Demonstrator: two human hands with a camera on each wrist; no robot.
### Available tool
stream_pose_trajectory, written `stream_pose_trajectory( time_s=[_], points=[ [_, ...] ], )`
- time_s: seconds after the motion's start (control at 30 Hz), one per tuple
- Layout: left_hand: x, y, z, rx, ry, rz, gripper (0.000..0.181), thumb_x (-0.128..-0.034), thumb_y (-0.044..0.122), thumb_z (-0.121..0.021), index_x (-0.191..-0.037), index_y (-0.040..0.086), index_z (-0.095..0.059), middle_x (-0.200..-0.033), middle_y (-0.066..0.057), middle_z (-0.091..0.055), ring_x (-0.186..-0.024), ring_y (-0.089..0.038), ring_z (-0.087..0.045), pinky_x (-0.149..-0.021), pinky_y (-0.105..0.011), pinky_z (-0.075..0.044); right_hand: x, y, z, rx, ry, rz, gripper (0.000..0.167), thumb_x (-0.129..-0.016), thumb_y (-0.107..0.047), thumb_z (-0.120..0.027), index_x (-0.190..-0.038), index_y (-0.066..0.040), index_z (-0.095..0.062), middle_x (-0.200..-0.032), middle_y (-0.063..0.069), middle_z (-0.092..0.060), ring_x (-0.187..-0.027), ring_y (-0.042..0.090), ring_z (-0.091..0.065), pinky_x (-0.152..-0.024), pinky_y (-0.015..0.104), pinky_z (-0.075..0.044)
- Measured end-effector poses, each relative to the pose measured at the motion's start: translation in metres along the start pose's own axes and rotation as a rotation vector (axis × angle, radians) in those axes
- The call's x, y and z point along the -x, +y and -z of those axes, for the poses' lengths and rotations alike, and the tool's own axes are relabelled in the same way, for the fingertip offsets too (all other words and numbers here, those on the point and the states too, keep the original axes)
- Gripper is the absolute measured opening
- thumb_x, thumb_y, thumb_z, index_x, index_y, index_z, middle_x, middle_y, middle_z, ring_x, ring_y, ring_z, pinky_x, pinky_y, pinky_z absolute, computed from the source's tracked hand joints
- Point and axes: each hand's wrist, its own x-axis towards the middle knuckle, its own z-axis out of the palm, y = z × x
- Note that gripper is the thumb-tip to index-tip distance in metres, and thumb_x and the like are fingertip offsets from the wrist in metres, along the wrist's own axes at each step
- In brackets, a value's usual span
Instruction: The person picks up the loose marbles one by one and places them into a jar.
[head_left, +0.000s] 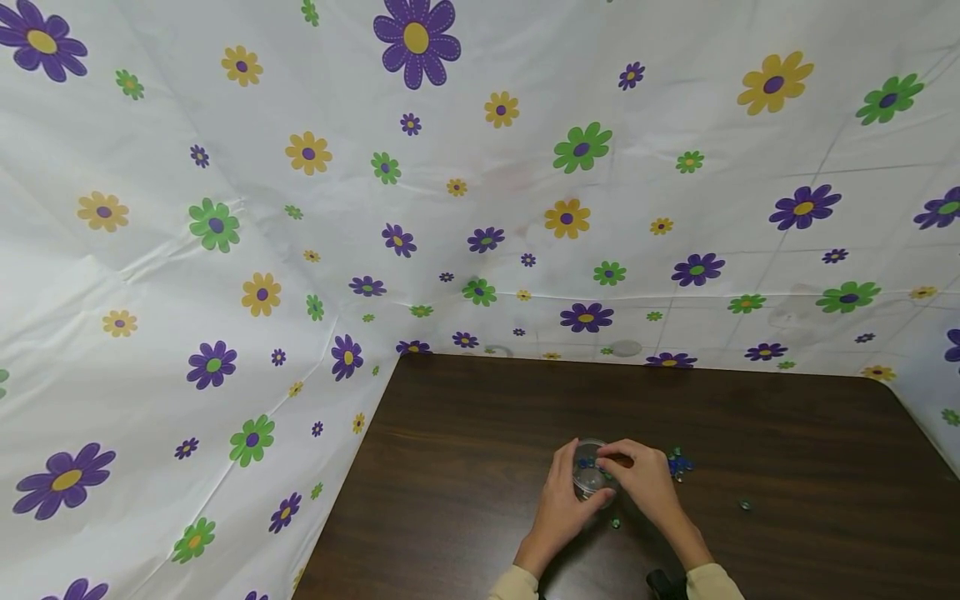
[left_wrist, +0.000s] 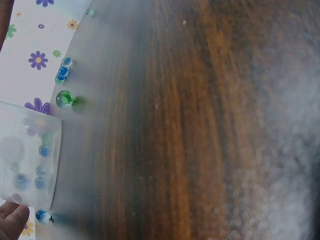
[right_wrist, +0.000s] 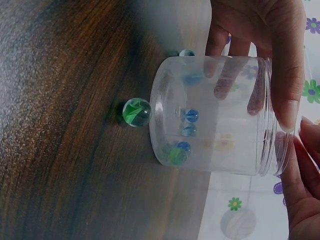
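Observation:
A clear jar stands on the table, with several blue and green marbles at its bottom. My left hand grips it, thumb on the near side and fingers round the far side; the right wrist view shows the same left hand on the jar. At the jar's mouth are the bent fingers of my right hand; whether they hold a marble is hidden. In the left wrist view, left fingers touch the jar. A green marble lies just outside the base.
Several blue and green marbles lie in a cluster right of the jar on the dark wooden table. Another marble sits farther right. A flowered white sheet hangs behind the table and at its left.

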Motion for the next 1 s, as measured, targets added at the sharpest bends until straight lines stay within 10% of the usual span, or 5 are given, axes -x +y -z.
stream_pose_trajectory(
  time_s=[1.0],
  points=[
    [0.0, -0.002, -0.002, -0.004, 0.032, -0.029, 0.086, -0.092, 0.048, -0.077, -0.157, 0.007, -0.037, -0.151, -0.007, -0.048, -0.129, -0.027, -0.057, -0.099, -0.046, -0.052, 0.005, 0.017, 0.023, 0.073, 0.145, -0.02, 0.016, -0.079, 0.002, -0.087, -0.089, -0.008, -0.08, -0.086, 0.003, -0.076, -0.074, 0.003, -0.064, -0.066, 0.009, -0.046]
  ],
)
